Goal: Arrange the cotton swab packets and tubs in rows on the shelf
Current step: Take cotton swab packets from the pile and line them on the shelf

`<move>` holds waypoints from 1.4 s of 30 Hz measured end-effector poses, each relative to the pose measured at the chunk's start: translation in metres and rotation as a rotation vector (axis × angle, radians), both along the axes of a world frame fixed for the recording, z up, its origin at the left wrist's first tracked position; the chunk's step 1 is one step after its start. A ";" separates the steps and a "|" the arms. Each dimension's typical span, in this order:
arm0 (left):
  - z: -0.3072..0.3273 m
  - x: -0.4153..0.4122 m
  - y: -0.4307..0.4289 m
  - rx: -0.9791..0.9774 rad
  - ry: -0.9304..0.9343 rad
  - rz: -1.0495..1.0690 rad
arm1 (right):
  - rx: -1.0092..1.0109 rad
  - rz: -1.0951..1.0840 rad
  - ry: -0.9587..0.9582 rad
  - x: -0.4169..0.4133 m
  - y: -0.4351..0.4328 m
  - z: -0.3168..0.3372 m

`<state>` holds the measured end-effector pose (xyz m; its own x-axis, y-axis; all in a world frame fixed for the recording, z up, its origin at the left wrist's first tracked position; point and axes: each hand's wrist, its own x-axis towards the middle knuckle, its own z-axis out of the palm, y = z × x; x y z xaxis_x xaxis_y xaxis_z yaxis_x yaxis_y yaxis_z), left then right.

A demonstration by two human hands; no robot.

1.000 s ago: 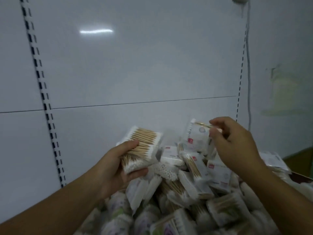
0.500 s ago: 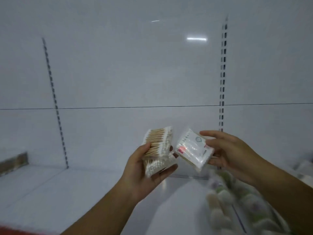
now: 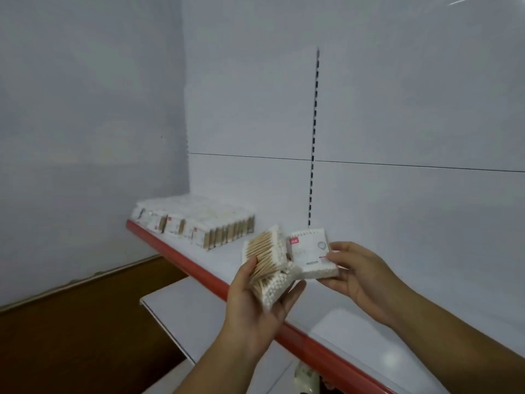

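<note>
My left hand (image 3: 255, 308) grips a small stack of clear cotton swab packets (image 3: 268, 263) with wooden sticks showing, held tilted above the shelf's front edge. My right hand (image 3: 358, 275) pinches one white packet with a red label (image 3: 311, 255) by its right side, right beside the stack and touching it. Both hands hover over the white shelf (image 3: 284, 243) with a red front strip (image 3: 181, 260). At the shelf's far left end, several swab packets stand upright in rows (image 3: 199, 220).
A lower white shelf (image 3: 187, 311) juts out beneath the red-edged one. A slotted upright (image 3: 313, 149) runs up the white back panel. A white side wall stands on the left, with brown floor (image 3: 71, 322) below it. Something pale shows under the shelf edge (image 3: 305, 378).
My view has swung left, away from the pile of loose packets, to the shelf end with the standing rows. Both hands have carried their packets along and brought them together.
</note>
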<state>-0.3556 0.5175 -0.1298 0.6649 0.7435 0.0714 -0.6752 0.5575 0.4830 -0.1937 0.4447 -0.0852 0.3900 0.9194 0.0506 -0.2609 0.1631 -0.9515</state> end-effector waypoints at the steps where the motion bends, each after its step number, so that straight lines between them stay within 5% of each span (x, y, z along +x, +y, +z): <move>1: -0.004 -0.010 0.013 -0.027 -0.006 0.025 | -0.015 0.060 -0.056 -0.006 0.017 -0.004; 5: -0.023 -0.044 0.072 -0.107 0.015 0.093 | -0.093 0.311 -0.375 -0.028 0.086 -0.010; 8: -0.031 -0.063 0.125 -0.112 0.048 0.157 | -0.112 0.295 -0.571 -0.042 0.145 -0.016; 19: -0.023 -0.100 0.296 -0.083 0.088 0.275 | -0.029 0.248 -0.776 -0.088 0.334 -0.016; 29: -0.003 -0.203 0.447 0.003 0.086 0.444 | 0.008 -0.218 -1.446 -0.155 0.458 -0.008; 35: -0.019 -0.235 0.529 0.085 0.285 0.177 | -0.166 -0.310 -1.850 -0.201 0.534 -0.051; 42: -0.033 -0.223 0.571 0.180 0.346 -0.204 | -0.213 -0.502 -1.983 -0.216 0.540 -0.060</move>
<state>-0.5782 1.0887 -0.1633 0.8046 0.5903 -0.0648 -0.3416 0.5493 0.7626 -0.4101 0.9845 -0.1449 0.1157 0.8195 0.5613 0.9527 -0.2514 0.1707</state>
